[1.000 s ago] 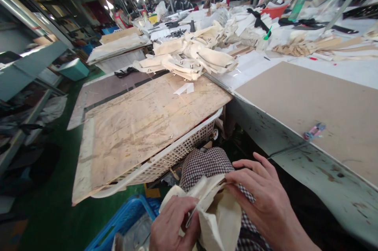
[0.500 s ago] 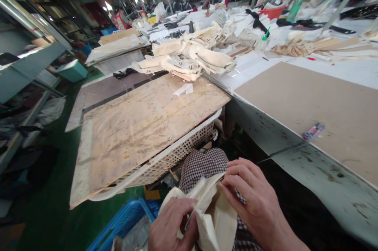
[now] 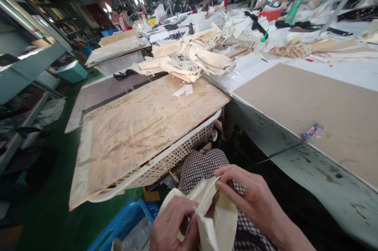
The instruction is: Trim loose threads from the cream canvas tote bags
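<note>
A cream fabric piece, folded and partly opened out, lies over my checked-clad lap. My left hand pinches its near left edge between thumb and fingers. Something thin and grey shows by the left thumb, too small to name. At the top edge of the same piece, my right hand is closed, thumb and fingertips pressed on the cloth. Beyond my knees, a heap of similar cream pieces with small dark marks rests on the tables.
A worn wooden board lies over a white plastic basket ahead. A blue basket stands at lower left. On the right table, pink-handled snippers lie near the edge of a brown sheet. Other people work farther back.
My right hand has shifted slightly left along the top edge of the fabric, its fingers drawn closer together. The left hand keeps its hold nearly in place.
</note>
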Available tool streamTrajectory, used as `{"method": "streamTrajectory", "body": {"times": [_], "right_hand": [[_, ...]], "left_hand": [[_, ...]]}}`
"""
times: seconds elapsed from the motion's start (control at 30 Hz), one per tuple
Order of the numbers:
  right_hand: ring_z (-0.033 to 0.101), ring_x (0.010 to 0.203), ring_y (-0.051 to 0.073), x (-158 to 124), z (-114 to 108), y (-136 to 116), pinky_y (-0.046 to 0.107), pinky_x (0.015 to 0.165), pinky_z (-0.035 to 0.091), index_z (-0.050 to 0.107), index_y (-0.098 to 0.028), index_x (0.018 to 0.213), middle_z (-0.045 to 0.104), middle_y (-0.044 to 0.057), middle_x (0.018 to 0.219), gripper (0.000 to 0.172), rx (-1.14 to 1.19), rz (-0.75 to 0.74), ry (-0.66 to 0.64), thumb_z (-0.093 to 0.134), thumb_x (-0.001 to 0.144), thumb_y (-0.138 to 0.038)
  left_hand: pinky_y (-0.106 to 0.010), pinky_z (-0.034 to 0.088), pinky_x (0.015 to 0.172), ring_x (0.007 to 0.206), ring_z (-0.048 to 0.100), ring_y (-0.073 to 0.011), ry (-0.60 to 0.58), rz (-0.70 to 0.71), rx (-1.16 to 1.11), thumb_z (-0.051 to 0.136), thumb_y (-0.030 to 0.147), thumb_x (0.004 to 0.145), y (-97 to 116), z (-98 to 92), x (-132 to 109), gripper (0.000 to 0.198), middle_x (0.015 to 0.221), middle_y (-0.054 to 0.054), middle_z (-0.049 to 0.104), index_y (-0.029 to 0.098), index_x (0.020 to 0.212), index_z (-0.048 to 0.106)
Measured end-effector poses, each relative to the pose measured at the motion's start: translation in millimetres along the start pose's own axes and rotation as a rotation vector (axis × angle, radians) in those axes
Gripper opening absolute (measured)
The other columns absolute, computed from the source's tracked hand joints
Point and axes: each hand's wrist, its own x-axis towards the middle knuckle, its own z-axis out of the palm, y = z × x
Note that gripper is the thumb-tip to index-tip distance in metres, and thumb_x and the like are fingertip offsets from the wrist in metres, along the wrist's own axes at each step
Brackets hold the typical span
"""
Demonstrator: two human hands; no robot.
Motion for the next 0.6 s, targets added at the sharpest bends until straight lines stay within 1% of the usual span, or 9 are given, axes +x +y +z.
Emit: {"method": "streamTrajectory", "body": {"times": [0.07,0.13,0.23,0.3,0.33,0.4,0.47,0.53,0.6], "right_hand": [[0.067,0.08,0.011,2,-2,0,0.021,0.071,0.051,0.055,-0.021,0.084,0.069,0.0,0.092,0.012,0.02,0.022,-0.015,0.054,0.093,-0.014],[0.067,0.078,0.011,2,-1,1,0.021,0.069,0.051,0.055,-0.021,0.083,0.07,-0.001,0.092,0.012,-0.003,0.028,-0.006,0.055,0.093,-0.015],[0.067,0.08,0.011,0,3,2,0.021,0.072,0.05,0.055,-0.021,0.084,0.07,0.0,0.092,0.01,-0.012,0.014,0.001,0.055,0.093,-0.016],[0.067,0.08,0.011,-1,5,2,0.021,0.071,0.05,0.055,-0.021,0.085,0.07,0.0,0.092,0.01,-0.004,0.003,0.003,0.055,0.094,-0.017],[0.067,0.079,0.011,-2,6,2,0.021,0.071,0.05,0.055,-0.022,0.086,0.07,0.0,0.092,0.009,-0.001,0.002,0.003,0.054,0.094,-0.017],[0.067,0.077,0.012,-2,7,2,0.022,0.07,0.049,0.056,-0.022,0.087,0.07,0.0,0.092,0.009,0.0,0.016,-0.004,0.053,0.095,-0.019],[0.067,0.078,0.012,-2,6,2,0.023,0.07,0.049,0.057,-0.022,0.089,0.07,0.0,0.093,0.008,0.009,0.051,-0.023,0.053,0.095,-0.021],[0.066,0.079,0.012,-1,4,4,0.023,0.07,0.049,0.059,-0.022,0.089,0.07,-0.001,0.091,0.009,0.028,0.095,-0.033,0.053,0.095,-0.022],[0.066,0.078,0.012,0,2,6,0.024,0.069,0.049,0.059,-0.023,0.086,0.069,-0.002,0.089,0.01,0.048,0.143,-0.026,0.053,0.095,-0.024]], "left_hand": [[-0.021,0.044,0.059,0.064,0.054,-0.0129,-0.029,-0.048,-0.069,0.053,0.032,0.094,1,-5.6,5,0.017,0.076,-0.001,0.06,0.02,0.083,0.059],[-0.023,0.046,0.068,0.076,0.056,-0.0145,-0.116,-0.108,-0.189,0.056,0.032,0.091,1,-16.2,13,0.017,0.085,-0.003,0.06,0.02,0.079,0.054],[-0.029,0.046,0.088,0.098,0.057,-0.0187,-0.254,-0.2,-0.432,0.056,0.032,0.089,4,-35.4,34,0.014,0.103,-0.005,0.059,0.019,0.085,0.053],[-0.03,0.046,0.088,0.101,0.057,-0.0191,-0.32,-0.225,-0.458,0.057,0.031,0.088,11,-44.2,54,0.013,0.107,-0.005,0.059,0.019,0.092,0.056],[-0.028,0.047,0.085,0.098,0.058,-0.0184,-0.367,-0.233,-0.401,0.06,0.031,0.086,15,-46.2,65,0.015,0.106,-0.004,0.061,0.02,0.095,0.057],[-0.023,0.046,0.07,0.082,0.06,-0.0153,-0.506,-0.24,-0.212,0.071,0.034,0.079,26,-44.8,87,0.023,0.093,0.001,0.065,0.02,0.094,0.061],[-0.022,0.038,0.057,0.068,0.057,-0.014,-0.6,-0.187,0.025,0.081,0.04,0.069,35,-37.4,104,0.03,0.076,0.005,0.064,0.02,0.084,0.064],[-0.024,0.031,0.053,0.063,0.056,-0.0146,-0.611,-0.072,0.249,0.081,0.041,0.069,40,-26.2,112,0.03,0.067,0.005,0.061,0.018,0.074,0.062],[-0.026,0.028,0.053,0.063,0.058,-0.0157,-0.568,0.082,0.412,0.07,0.033,0.082,38,-13.6,111,0.021,0.069,0.002,0.063,0.017,0.073,0.061]]}}
